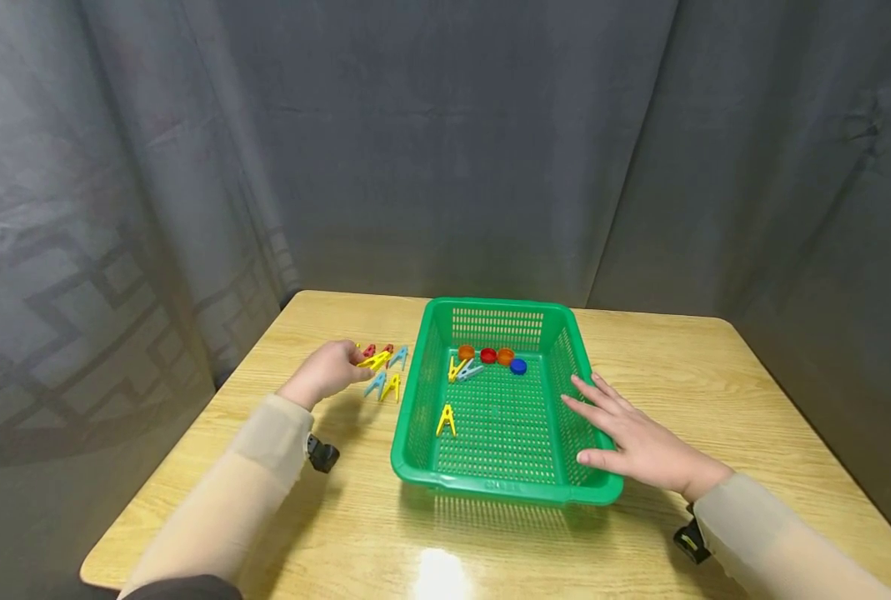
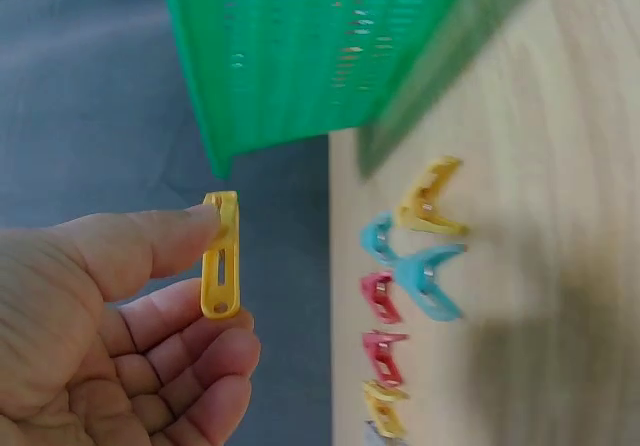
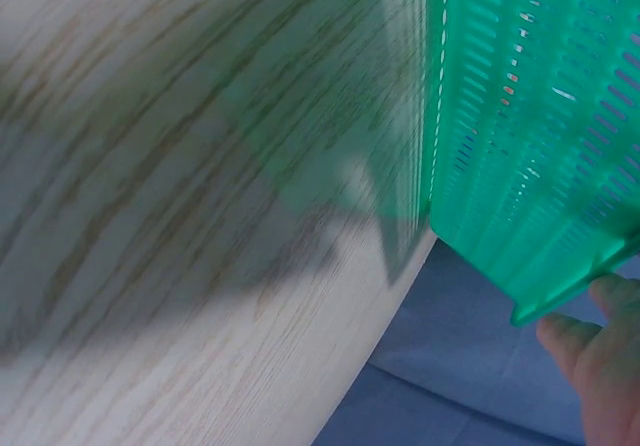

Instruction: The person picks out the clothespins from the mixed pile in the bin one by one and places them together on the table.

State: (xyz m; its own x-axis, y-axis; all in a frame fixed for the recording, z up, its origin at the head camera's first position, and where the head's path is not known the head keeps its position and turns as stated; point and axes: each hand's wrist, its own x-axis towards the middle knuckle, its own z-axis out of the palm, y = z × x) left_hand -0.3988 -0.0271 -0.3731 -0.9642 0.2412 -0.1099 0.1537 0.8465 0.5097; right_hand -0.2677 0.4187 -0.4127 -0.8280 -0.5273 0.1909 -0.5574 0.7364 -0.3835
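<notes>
My left hand pinches a yellow clothespin between thumb and fingers, raised above the table left of the basket. Beneath and beyond it lie more clothespins: a blue one, a yellow one, another blue one and red ones. The green basket stands mid-table. Inside it are a yellow clothespin near the left wall, a yellow and a light-blue clothespin side by side, and orange, red and blue bottle caps farther back. My right hand, fingers spread, rests on the basket's right rim.
The wooden table extends on both sides of the basket, with its far edge close behind. Grey curtains hang at the back and sides. Each wrist bears a small black camera.
</notes>
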